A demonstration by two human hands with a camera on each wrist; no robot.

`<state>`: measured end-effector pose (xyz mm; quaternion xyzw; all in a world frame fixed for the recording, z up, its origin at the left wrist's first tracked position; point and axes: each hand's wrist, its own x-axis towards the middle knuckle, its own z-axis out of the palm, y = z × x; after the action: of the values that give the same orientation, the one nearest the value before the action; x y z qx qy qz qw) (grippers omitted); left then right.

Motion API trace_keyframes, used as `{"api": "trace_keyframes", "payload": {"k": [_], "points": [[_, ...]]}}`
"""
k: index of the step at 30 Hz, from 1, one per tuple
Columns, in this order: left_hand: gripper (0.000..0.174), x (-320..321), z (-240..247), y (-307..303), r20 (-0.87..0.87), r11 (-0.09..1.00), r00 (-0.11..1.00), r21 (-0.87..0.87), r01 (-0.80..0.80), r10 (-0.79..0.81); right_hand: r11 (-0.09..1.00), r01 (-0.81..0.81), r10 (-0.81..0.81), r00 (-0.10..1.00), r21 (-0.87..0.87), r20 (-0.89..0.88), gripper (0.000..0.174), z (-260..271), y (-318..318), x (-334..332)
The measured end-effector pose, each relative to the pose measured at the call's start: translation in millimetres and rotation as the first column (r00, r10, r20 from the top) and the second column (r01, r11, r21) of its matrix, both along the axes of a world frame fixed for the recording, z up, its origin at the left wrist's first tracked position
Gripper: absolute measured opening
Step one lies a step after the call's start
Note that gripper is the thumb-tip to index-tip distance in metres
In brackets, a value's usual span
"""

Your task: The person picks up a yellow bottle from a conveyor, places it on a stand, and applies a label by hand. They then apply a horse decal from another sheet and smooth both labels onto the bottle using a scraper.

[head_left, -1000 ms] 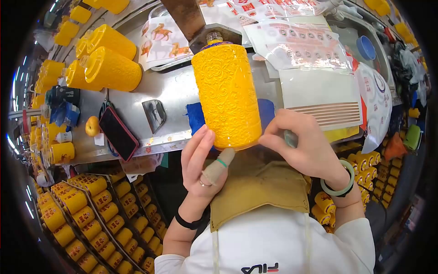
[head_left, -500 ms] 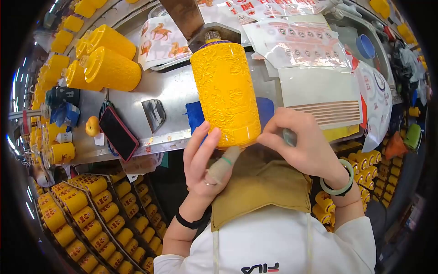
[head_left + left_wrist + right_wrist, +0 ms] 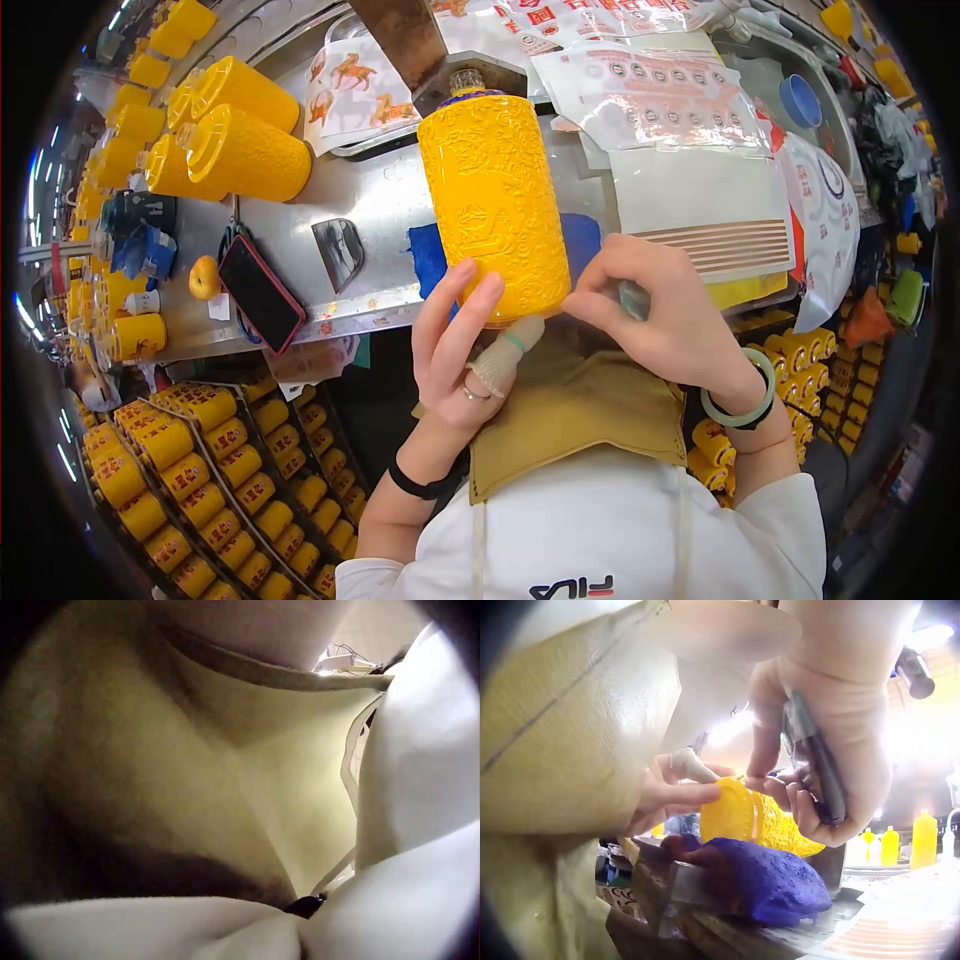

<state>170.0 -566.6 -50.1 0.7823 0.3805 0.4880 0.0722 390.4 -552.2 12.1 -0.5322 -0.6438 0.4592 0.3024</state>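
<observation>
An embossed yellow bottle [image 3: 495, 200] lies on a blue cloth [image 3: 580, 245], its glass neck at a dark metal bracket [image 3: 425, 75]. The left hand [image 3: 455, 360] touches the bottle's base end with nearly straight fingers; a pale cover sits on one digit. The right hand [image 3: 655, 310] has its thumb and forefinger together at the base's right edge. In the right wrist view, that hand [image 3: 847, 742] grips a dark, slim tool [image 3: 817, 761] in its palm, beside the yellow bottle [image 3: 731, 814]. The left wrist view shows mostly cloth [image 3: 292, 780].
Several yellow containers [image 3: 255, 150], a phone [image 3: 262, 292], a fruit [image 3: 205, 278] and a curved metal piece [image 3: 338, 252] are on the left. Printed sheets [image 3: 655, 100] and a blue cup [image 3: 801, 102] lie right. Racks of yellow containers [image 3: 190, 475] stand below the table's edge.
The bottle has turned about its long axis, showing different embossing. The left hand has shifted slightly right along the base; the right hand has stayed nearly still.
</observation>
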Motion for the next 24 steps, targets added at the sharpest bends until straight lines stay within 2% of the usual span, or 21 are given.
{"api": "trace_keyframes", "payload": {"k": [3,4,5,7,8,9,10,11,12,16,18,21,24], "points": [[0.033,2.3,-4.7,1.7,0.091,0.999,0.995,-0.015,-0.047,0.048,1.000,0.014,-0.013,0.999,-0.009,0.032,0.018,-0.3,0.2,-0.5],[0.034,4.2,-6.5,-0.9,0.169,0.994,0.982,-0.074,-0.076,0.087,1.000,0.006,-0.006,1.000,0.004,0.004,0.018,-1.6,-0.4,-2.1],[0.034,7.6,-6.7,-4.0,0.167,0.994,0.982,-0.078,-0.072,0.084,1.000,-0.002,0.003,1.000,0.017,-0.025,0.018,-2.7,-1.1,-3.6],[0.035,12.5,-5.6,-8.7,0.483,0.923,0.841,-0.381,-0.050,0.245,0.999,-0.019,0.020,1.000,0.034,-0.024,0.018,-3.4,0.4,-5.5],[0.033,8.3,-3.1,-9.9,0.409,0.915,0.877,-0.397,-0.078,0.253,0.998,-0.039,0.040,0.999,0.052,-0.020,0.018,-3.1,1.3,-6.4],[0.033,2.2,-4.7,-8.4,0.408,0.914,0.877,-0.397,-0.081,0.255,0.998,-0.041,0.043,0.999,0.052,-0.021,0.018,-2.1,1.6,-6.7],[0.033,-4.5,-8.1,-6.4,0.244,0.975,0.959,-0.202,-0.096,0.145,0.998,-0.043,0.042,0.999,0.053,0.007,0.018,-0.6,1.8,-6.3],[0.033,-7.2,-10.0,-5.0,0.050,0.998,0.997,-0.002,-0.065,0.065,0.998,-0.042,0.040,0.999,0.054,0.037,0.017,0.4,1.9,-5.7],[0.031,-6.6,-7.2,-6.0,0.008,0.997,0.998,-0.017,-0.069,0.069,0.998,-0.041,0.039,0.999,0.053,0.038,0.017,0.1,1.5,-5.4],[0.032,1.4,-4.7,-6.2,0.090,0.996,0.993,-0.065,-0.068,0.074,0.998,-0.035,0.036,0.999,0.061,-0.013,0.018,0.8,0.3,-6.3],[0.033,2.5,-12.4,-13.1,0.303,0.965,0.936,-0.242,-0.105,0.178,0.998,-0.035,0.036,0.999,0.059,-0.026,0.018,0.9,-0.6,-6.9],[0.037,-7.5,-21.1,-11.6,0.305,0.980,0.947,-0.197,-0.037,0.097,0.995,-0.021,0.019,0.999,0.097,0.029,0.019,-0.3,-1.7,-8.5],[0.041,-9.5,-17.7,-9.1,0.282,0.977,0.956,-0.210,-0.024,0.084,0.997,-0.005,0.000,0.998,0.072,0.067,0.021,4.0,-3.2,-8.5]]}}
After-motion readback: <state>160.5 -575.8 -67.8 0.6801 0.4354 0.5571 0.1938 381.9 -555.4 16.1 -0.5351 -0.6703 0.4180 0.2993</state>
